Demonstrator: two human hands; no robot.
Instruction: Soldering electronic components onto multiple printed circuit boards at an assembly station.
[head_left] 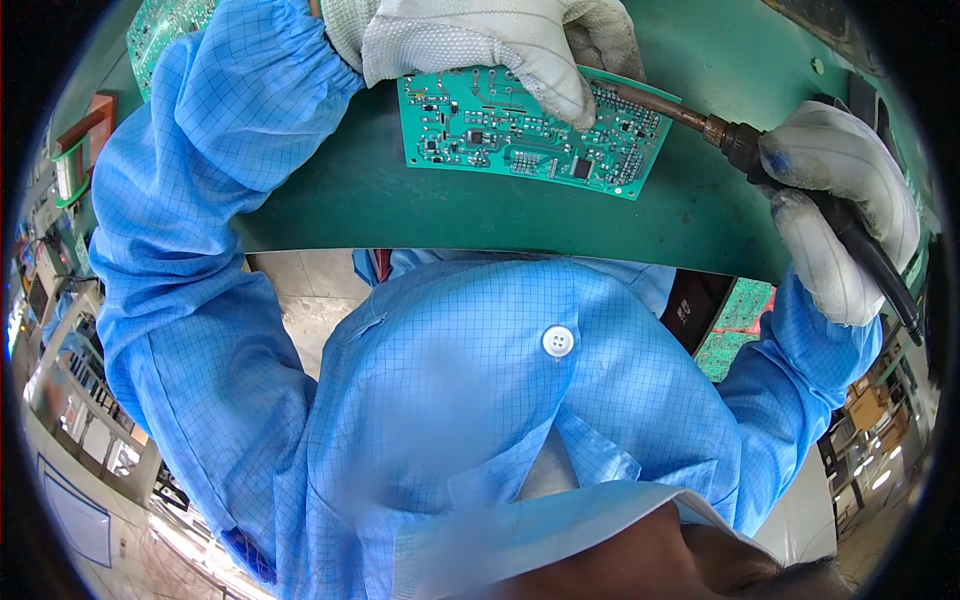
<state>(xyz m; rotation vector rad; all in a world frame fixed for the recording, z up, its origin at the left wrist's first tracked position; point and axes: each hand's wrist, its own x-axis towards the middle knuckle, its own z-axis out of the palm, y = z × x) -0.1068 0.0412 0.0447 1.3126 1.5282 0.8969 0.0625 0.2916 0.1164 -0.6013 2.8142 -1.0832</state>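
Note:
A green circuit board (520, 140) with many small components lies tilted on the green mat. My left hand (480, 40), in a white glove, grips its upper edge with the thumb on the board's face. In my right hand (845, 205), also gloved and dirty at the fingertips, is a soldering iron (742, 150) held like a pen. Its brown metal shaft points left over the board's upper right edge, and the tip ends close to my left thumb. Whether the tip touches the board I cannot tell.
Another green board (160, 40) lies at the far left of the green work surface (340, 200). More green boards (735, 325) show below the table edge at the right, with something red among them. A red and green object (85, 150) stands at the left.

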